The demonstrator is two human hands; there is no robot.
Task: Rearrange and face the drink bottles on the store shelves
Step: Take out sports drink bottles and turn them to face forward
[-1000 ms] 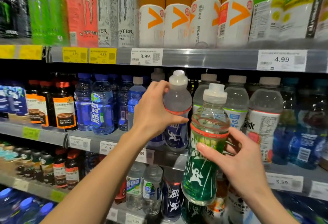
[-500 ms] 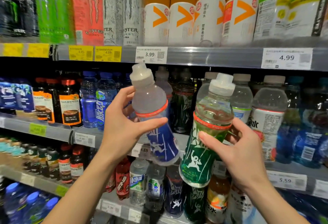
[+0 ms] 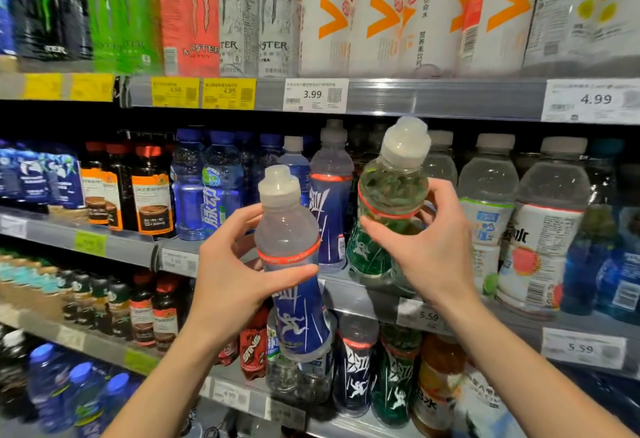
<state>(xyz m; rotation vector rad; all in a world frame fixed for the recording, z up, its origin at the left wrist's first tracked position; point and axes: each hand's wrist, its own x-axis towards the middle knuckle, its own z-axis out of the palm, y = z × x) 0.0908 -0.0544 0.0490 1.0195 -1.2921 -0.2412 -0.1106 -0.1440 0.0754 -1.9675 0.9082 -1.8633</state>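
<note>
Left hand [image 3: 228,274] wrapped around blue bottle [image 3: 294,285], held clear of shelf. Right hand [image 3: 429,247] gripping green bottle [image 3: 388,215], seating it beside the shelved blue bottle, likely swapping places.

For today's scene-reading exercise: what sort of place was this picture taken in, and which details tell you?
Most likely a shop's drinks aisle: price tags clipped along the shelf edges, rows of energy drink cans facing outward, and ranks of matching bottles such as the orange vitamin drinks.
</note>
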